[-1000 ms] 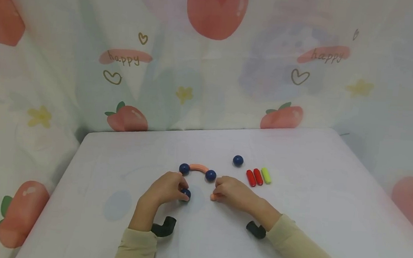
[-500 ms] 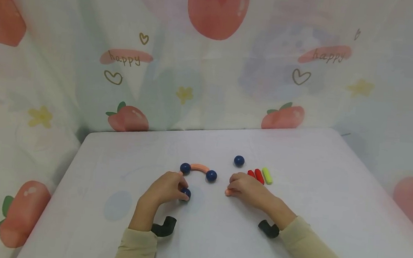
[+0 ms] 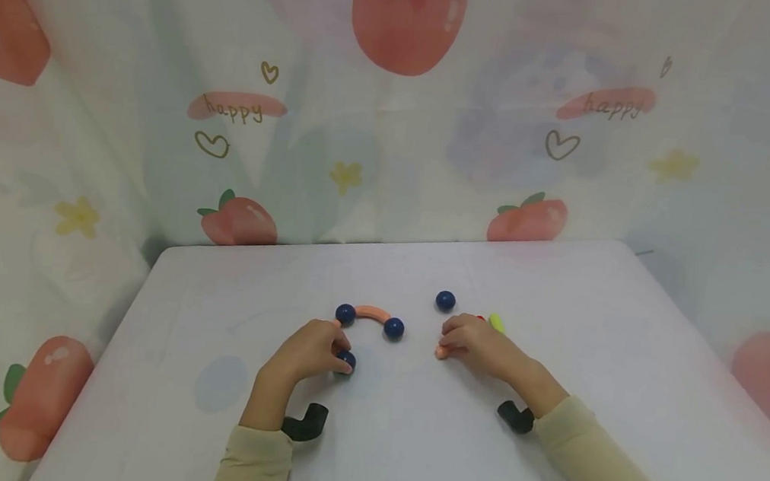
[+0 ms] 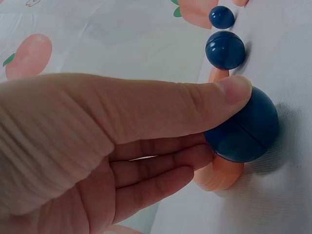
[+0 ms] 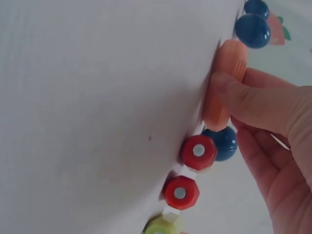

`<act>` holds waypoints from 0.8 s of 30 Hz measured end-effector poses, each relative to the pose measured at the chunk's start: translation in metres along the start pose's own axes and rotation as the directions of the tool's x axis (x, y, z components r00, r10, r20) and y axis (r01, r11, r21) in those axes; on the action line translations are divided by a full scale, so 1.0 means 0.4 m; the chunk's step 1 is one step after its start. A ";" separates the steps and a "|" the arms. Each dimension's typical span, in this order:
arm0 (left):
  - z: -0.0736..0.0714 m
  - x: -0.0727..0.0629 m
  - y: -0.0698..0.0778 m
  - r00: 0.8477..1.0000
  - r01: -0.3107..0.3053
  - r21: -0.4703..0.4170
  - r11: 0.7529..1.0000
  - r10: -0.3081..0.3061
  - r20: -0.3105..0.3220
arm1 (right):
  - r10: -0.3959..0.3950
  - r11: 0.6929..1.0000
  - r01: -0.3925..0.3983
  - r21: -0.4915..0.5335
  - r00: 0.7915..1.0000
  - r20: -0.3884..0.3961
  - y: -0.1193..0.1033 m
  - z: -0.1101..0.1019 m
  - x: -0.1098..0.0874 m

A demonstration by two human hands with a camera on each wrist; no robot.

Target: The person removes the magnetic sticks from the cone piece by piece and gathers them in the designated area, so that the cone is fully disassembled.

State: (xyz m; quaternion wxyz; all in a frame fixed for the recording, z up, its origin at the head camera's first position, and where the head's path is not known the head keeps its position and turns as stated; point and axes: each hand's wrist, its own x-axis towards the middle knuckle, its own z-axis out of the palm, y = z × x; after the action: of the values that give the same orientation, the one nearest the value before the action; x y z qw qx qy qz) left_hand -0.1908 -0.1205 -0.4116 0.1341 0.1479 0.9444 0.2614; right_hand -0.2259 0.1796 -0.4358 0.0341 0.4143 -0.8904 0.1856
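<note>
My left hand point(image 3: 310, 350) pinches a blue ball point(image 4: 256, 131) on the table between thumb and fingers. Beside that ball, partly behind the fingers, shows an orange curved stick point(image 4: 219, 176). Just beyond this hand, another orange curved stick point(image 3: 372, 313) lies between two blue balls, one on the left point(image 3: 346, 313) and one on the right point(image 3: 394, 328). My right hand point(image 3: 482, 344) holds a short ribbed orange stick point(image 5: 233, 56) by thumb and fingers, close over the table. Red sticks with metal tips, one nearer point(image 5: 199, 150) and one further along point(image 5: 180, 192), lie beside it.
A single blue ball point(image 3: 445, 301) sits beyond my right hand. A yellow-green stick point(image 3: 497, 323) lies by the red ones, partly hidden by that hand. Patterned cloth point(image 3: 393, 142) hangs behind the white table point(image 3: 400, 456).
My right hand has moved right and slightly away from me with the orange stick, and now covers most of the red sticks in the head view. My left hand has stayed on its ball.
</note>
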 end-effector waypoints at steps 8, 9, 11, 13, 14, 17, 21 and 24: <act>-0.001 0.000 -0.002 1.000 -0.002 -0.003 1.000 0.002 -0.002 | 0.011 0.999 -0.014 0.046 0.999 0.048 0.014 -0.017 0.008; 0.000 0.000 -0.003 1.000 -0.002 -0.002 1.000 0.002 -0.001 | 0.007 0.999 -0.010 0.046 0.999 0.053 0.014 -0.019 0.009; -0.001 0.000 -0.004 1.000 -0.001 -0.005 1.000 0.001 0.001 | 0.003 0.999 -0.006 0.044 0.998 0.068 0.015 -0.023 0.011; -0.002 -0.001 -0.004 1.000 0.006 -0.008 1.000 -0.006 -0.001 | 0.009 0.999 -0.012 0.040 0.996 0.087 0.013 -0.027 0.013; -0.002 -0.001 -0.005 1.000 0.011 -0.007 1.000 -0.011 -0.004 | 0.015 0.999 -0.019 0.034 0.995 0.098 0.012 -0.029 0.014; -0.005 -0.001 -0.005 0.999 0.037 -0.011 0.999 -0.037 -0.033 | 0.049 0.998 -0.052 0.021 0.992 0.119 0.004 -0.037 0.021; -0.009 0.003 0.000 0.990 0.074 -0.034 0.997 -0.078 -0.115 | 0.126 0.990 -0.132 0.040 0.985 0.117 -0.020 -0.048 0.038; -0.003 0.010 0.017 0.976 0.099 -0.039 0.994 -0.105 -0.191 | 0.181 0.975 -0.194 0.112 0.977 0.110 -0.039 -0.045 0.057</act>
State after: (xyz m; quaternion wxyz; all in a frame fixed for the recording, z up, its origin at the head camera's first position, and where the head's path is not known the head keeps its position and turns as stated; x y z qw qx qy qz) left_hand -0.1934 -0.1140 -0.4077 0.0575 0.0714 0.9553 0.2812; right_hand -0.2309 0.1603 -0.4095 -0.0533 0.3383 -0.9131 0.2213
